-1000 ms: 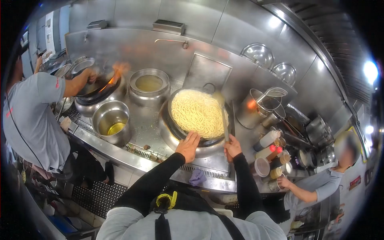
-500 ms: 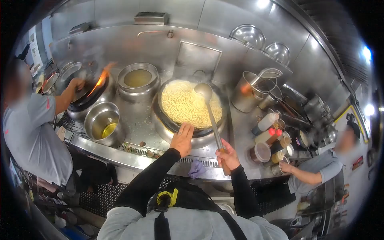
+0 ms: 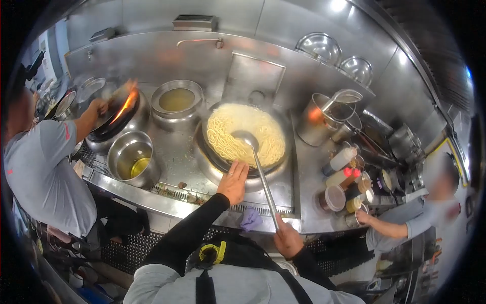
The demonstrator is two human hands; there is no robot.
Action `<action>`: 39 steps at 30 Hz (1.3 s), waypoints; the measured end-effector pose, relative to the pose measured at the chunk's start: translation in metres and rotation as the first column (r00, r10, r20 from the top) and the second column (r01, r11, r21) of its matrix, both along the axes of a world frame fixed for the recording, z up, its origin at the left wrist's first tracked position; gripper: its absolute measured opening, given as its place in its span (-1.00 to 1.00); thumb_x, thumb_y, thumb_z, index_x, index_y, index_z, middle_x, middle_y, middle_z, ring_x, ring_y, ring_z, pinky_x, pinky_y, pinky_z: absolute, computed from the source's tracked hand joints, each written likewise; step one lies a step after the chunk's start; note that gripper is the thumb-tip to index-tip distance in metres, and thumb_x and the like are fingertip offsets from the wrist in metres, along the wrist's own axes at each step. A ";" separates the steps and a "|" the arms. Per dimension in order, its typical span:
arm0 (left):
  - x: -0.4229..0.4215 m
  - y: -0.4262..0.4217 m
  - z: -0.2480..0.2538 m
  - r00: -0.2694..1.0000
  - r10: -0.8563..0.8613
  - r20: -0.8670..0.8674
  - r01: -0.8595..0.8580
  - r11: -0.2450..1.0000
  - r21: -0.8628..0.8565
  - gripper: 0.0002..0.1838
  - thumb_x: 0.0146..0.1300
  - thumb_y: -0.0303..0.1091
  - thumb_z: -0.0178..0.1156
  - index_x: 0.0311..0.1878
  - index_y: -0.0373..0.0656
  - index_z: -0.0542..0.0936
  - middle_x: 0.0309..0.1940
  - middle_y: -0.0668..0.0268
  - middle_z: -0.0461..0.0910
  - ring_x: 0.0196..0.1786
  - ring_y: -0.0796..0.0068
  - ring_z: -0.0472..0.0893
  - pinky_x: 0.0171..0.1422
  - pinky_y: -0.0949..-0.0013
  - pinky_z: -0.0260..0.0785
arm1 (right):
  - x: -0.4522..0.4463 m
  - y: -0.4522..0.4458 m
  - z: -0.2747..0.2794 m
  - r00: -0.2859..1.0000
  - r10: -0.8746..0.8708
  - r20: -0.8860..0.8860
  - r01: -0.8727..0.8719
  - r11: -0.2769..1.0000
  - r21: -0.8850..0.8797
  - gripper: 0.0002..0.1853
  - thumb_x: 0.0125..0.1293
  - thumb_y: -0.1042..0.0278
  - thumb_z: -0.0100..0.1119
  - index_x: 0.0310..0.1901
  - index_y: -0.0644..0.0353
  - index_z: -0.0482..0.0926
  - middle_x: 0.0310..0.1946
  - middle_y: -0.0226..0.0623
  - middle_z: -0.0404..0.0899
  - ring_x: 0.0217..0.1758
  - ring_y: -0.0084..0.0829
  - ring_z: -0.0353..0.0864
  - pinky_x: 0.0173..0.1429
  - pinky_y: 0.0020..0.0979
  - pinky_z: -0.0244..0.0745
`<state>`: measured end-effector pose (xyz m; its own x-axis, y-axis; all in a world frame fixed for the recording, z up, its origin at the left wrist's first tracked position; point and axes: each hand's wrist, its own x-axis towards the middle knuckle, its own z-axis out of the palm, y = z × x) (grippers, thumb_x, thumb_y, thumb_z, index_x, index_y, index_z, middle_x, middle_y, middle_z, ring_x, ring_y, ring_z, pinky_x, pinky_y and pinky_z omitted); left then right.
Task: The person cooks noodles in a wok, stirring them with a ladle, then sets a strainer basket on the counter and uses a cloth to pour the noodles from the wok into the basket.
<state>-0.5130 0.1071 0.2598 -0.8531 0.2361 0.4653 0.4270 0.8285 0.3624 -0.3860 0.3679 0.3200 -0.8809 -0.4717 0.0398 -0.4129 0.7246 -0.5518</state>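
Note:
A wok of pale yellow noodles (image 3: 225,139) and whitish liquid sits on the round burner in the middle of the steel counter. My left hand (image 3: 233,182) lies at the wok's near rim, its fingers extended and nothing seen in its grip. Closed around the handle of a long metal ladle (image 3: 263,177), my right hand (image 3: 288,240) is low at the counter's front edge. The ladle's bowl rests among the noodles near the wok's centre.
At left a person (image 3: 50,167) works over a flaming wok (image 3: 119,116). Pots (image 3: 130,159) of yellowish liquid stand between. A purple cloth (image 3: 250,219), bottles (image 3: 342,158) and a tall pot (image 3: 310,121) are nearby. Another person (image 3: 430,218) is at right.
The ladle has moved from the wok's right side into the noodles, toward its centre. My right hand has come back toward my body. More liquid shows among the noodles.

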 end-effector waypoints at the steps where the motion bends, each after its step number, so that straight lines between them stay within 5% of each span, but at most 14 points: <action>1: 0.000 0.000 0.000 1.000 0.002 0.008 -0.002 1.000 -0.002 -0.19 -0.04 -0.51 0.16 0.39 -0.35 0.20 0.40 0.04 0.16 0.52 -0.03 0.06 0.23 0.00 0.34 | -0.010 0.010 0.000 0.998 0.054 0.010 -0.053 0.994 -0.094 -0.22 0.19 0.54 0.09 0.47 0.18 0.08 -0.33 0.12 0.47 -0.22 0.05 0.52 -0.13 -0.10 0.45; 2: 0.000 0.001 -0.001 1.000 0.003 0.015 -0.003 1.000 -0.002 -0.19 -0.03 -0.51 0.16 0.39 -0.35 0.20 0.40 0.04 0.16 0.52 -0.03 0.05 0.24 0.00 0.34 | -0.021 0.024 0.001 0.994 0.108 0.016 -0.103 0.977 -0.186 -0.23 0.19 0.53 0.09 0.47 0.16 0.10 -0.32 0.11 0.48 -0.23 0.05 0.52 -0.13 -0.10 0.45; 3: -0.001 0.001 -0.004 1.000 0.008 0.017 -0.008 1.000 -0.015 -0.19 -0.02 -0.51 0.15 0.40 -0.34 0.18 0.42 0.06 0.14 0.53 -0.02 0.05 0.25 -0.04 0.33 | -0.034 0.029 0.012 0.993 -0.026 0.117 0.033 0.998 -0.057 -0.28 0.21 0.49 0.08 0.45 0.13 0.17 -0.32 0.10 0.52 -0.25 0.03 0.55 -0.13 -0.10 0.46; 7: 0.001 0.001 -0.005 0.998 0.014 0.055 -0.012 0.999 -0.036 -0.18 -0.01 -0.50 0.16 0.41 -0.33 0.17 0.42 0.08 0.13 0.53 0.01 0.05 0.26 -0.04 0.31 | -0.122 0.006 0.058 0.995 -0.034 -0.095 0.051 0.982 0.180 -0.41 0.22 0.44 0.02 0.34 0.22 0.31 -0.28 0.20 0.55 -0.19 0.12 0.58 -0.09 -0.02 0.49; 11: 0.006 -0.003 0.010 0.993 0.028 0.118 -0.020 0.997 -0.072 -0.16 -0.04 -0.50 0.19 0.41 -0.30 0.18 0.42 0.10 0.14 0.53 0.08 0.05 0.26 0.00 0.31 | -0.240 -0.017 0.066 0.869 0.229 -0.439 -0.145 0.966 0.215 -0.54 0.13 0.46 0.05 0.13 0.30 0.48 -0.31 0.17 0.59 -0.21 0.15 0.57 -0.09 0.00 0.48; 16: 0.010 -0.003 0.014 0.985 0.051 0.162 -0.041 0.997 -0.065 -0.16 -0.03 -0.50 0.20 0.42 -0.27 0.18 0.43 0.08 0.14 0.53 0.06 0.06 0.31 -0.07 0.29 | -0.313 -0.066 0.102 0.868 0.367 -0.334 -0.181 0.861 0.475 -0.59 0.20 0.42 0.03 0.11 0.14 0.54 -0.19 0.13 0.60 -0.05 0.12 0.58 0.02 -0.04 0.48; 22: 0.009 -0.002 0.007 0.989 0.085 0.120 -0.076 0.994 -0.083 -0.18 -0.06 -0.49 0.22 0.39 -0.26 0.23 0.42 0.11 0.16 0.52 0.11 0.09 0.27 -0.01 0.32 | -0.284 -0.080 0.139 0.837 0.531 -0.130 -0.280 0.621 0.732 -0.51 0.17 0.46 0.01 0.19 0.07 0.49 -0.25 0.12 0.60 -0.13 0.11 0.59 -0.06 -0.07 0.48; 39: 0.001 0.001 0.000 0.997 0.062 -0.036 -0.062 0.998 0.000 -0.26 -0.06 -0.48 0.19 0.31 -0.27 0.30 0.29 0.14 0.27 0.43 0.09 0.19 0.17 0.03 0.34 | -0.144 0.052 0.141 0.930 0.326 -0.173 -0.198 0.836 0.511 -0.37 0.11 0.51 0.04 0.32 0.15 0.33 -0.39 0.10 0.56 -0.28 0.13 0.57 -0.16 -0.02 0.47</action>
<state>-0.5124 0.1081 0.2597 -0.8488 0.1840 0.4957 0.3879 0.8539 0.3471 -0.5300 0.4195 0.4605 -0.7131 -0.6989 -0.0555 -0.6989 0.7149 -0.0227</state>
